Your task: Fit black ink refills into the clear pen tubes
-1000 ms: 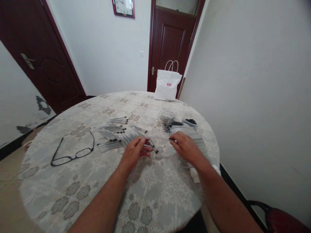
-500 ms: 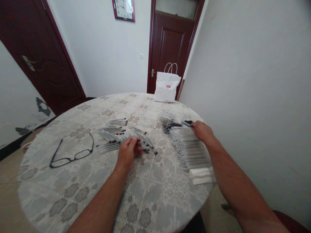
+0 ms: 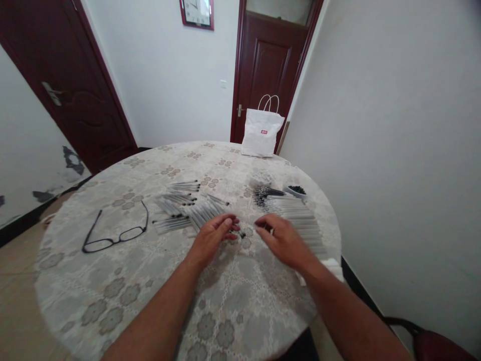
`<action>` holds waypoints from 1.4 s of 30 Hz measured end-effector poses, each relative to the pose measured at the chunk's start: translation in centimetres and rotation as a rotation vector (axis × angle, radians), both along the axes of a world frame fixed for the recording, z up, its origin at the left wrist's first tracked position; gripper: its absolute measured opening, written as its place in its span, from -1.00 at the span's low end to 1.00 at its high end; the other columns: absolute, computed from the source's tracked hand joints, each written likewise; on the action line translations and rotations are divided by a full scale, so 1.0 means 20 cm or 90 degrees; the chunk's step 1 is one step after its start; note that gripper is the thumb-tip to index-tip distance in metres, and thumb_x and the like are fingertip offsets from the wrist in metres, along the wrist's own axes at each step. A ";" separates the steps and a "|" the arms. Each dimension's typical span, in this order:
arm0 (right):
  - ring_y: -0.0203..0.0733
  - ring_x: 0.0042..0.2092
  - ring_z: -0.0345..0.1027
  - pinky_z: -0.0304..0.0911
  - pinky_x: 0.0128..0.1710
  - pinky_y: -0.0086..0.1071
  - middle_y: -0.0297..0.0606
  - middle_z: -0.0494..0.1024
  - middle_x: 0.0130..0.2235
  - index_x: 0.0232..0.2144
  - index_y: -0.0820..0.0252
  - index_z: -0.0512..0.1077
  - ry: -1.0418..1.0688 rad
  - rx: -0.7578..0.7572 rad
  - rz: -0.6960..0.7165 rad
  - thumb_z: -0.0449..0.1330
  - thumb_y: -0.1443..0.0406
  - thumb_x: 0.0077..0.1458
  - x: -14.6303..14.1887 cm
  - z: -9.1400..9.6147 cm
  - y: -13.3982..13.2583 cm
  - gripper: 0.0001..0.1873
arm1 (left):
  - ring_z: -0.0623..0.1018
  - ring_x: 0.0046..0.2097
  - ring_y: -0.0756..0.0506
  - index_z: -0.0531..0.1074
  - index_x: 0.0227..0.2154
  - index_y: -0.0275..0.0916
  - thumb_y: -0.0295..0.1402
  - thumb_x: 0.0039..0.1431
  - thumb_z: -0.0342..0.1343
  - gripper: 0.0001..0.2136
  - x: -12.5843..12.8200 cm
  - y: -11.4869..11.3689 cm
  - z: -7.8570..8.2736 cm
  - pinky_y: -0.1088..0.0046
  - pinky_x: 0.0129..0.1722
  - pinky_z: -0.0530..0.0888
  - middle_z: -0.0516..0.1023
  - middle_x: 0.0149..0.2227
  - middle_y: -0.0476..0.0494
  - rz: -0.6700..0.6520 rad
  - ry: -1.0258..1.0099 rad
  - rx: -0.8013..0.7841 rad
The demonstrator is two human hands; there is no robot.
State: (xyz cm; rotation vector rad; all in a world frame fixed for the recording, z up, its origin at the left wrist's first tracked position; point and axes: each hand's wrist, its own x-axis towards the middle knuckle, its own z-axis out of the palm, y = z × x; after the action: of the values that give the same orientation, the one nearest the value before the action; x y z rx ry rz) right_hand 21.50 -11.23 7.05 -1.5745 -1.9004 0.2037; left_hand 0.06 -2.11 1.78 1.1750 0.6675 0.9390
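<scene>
A: With twelve taken as the far edge of the table (image 3: 150, 301), where are the hands held?

B: Around the centre, facing each other and apart. The left hand (image 3: 215, 233) is held half curled, its thumb laid close to the fingers; whether anything is pinched there cannot be told. On the right hand (image 3: 284, 235), thumb and forefinger are brought nearly together; whether a small piece is gripped between them cannot be told either.

A: And the dark-ended sticks (image 3: 203, 213)?

B: They are spread in loose piles toward the left hand's ten and eleven o'clock, one dark end being seen just past its fingertips. The pale tubes (image 3: 302, 218) are stacked toward three, partly hidden by the right hand. Near two, a dark bundle (image 3: 269, 192) and a dish (image 3: 301, 195) of small black pieces (image 3: 296, 189) are placed.

A: Which step seems to be in hand?

B: By judgement, close fingertip work between the two hands; its exact stage cannot be settled.

A: What is called for next?

B: Probably a fine pinch and well-aligned fingertips, with the piles left undisturbed. The spectacles (image 3: 115, 241) at nine and the white bag (image 3: 263, 133) at one need not be touched.
</scene>
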 end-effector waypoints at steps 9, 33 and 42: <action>-0.23 -0.29 0.43 0.25 -0.24 -0.39 -0.28 0.60 -0.29 -0.06 0.16 0.51 0.171 -0.001 -0.031 0.15 0.20 0.29 -0.24 -0.05 0.09 -0.74 | 0.34 -0.47 0.04 0.46 -0.20 -0.26 -0.05 0.31 0.11 -0.67 -0.01 -0.03 -0.01 0.48 -0.43 0.40 0.28 -0.48 0.06 -0.088 -0.071 0.004; -0.39 -0.68 0.14 0.01 -0.71 -0.54 -0.47 0.42 -0.65 -0.39 0.14 0.32 0.552 -0.160 0.058 0.24 0.01 0.17 -0.27 -0.17 0.16 -0.65 | -0.02 -0.64 0.08 0.33 -0.36 -0.19 0.15 0.29 -0.05 -0.54 -0.01 -0.11 0.00 0.54 -0.67 -0.01 0.07 -0.61 0.17 -0.272 0.061 -0.033; -0.33 -0.66 0.21 0.11 -0.64 -0.48 -0.50 0.37 -0.69 -0.43 0.09 0.24 0.522 -0.061 -0.054 0.24 -0.01 0.17 -0.29 -0.14 0.14 -0.62 | 0.14 -0.62 0.03 0.45 -0.40 -0.21 0.15 0.32 -0.11 -0.48 0.00 -0.13 0.01 0.48 -0.59 0.10 0.17 -0.64 0.09 -0.242 0.157 0.152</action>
State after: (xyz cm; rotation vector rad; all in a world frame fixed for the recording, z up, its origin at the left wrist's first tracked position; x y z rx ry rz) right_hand 15.75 -8.49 4.27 -1.3281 -1.1899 0.7786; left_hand 0.04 -4.71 2.01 1.5823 0.5079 0.5659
